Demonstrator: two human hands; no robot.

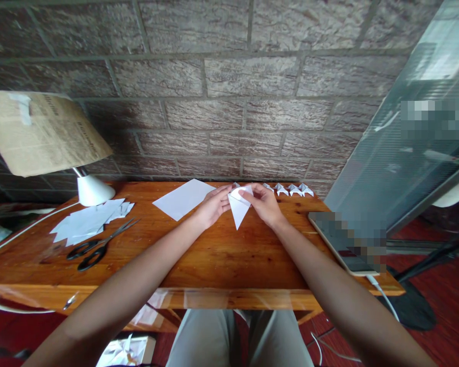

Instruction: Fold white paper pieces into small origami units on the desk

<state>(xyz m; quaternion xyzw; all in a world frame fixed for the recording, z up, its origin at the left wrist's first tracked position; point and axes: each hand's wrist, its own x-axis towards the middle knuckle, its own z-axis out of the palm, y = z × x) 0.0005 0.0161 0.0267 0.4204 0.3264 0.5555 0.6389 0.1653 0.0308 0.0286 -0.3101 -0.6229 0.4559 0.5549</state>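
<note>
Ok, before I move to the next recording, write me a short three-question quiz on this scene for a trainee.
1. What does the right hand grip, with the left hand at its other side?
2. True or false: the scissors lie to the person's left of both hands.
3. What lines the table's back edge? A) pens B) small folded paper pieces C) cups

Key: 1. Folded white paper; 2. True; 3. B

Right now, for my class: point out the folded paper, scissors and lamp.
Folded paper (238,210): head view, lower triangle.
Scissors (107,240): head view, near the pivot.
Lamp (53,135): head view, on the shade.
</note>
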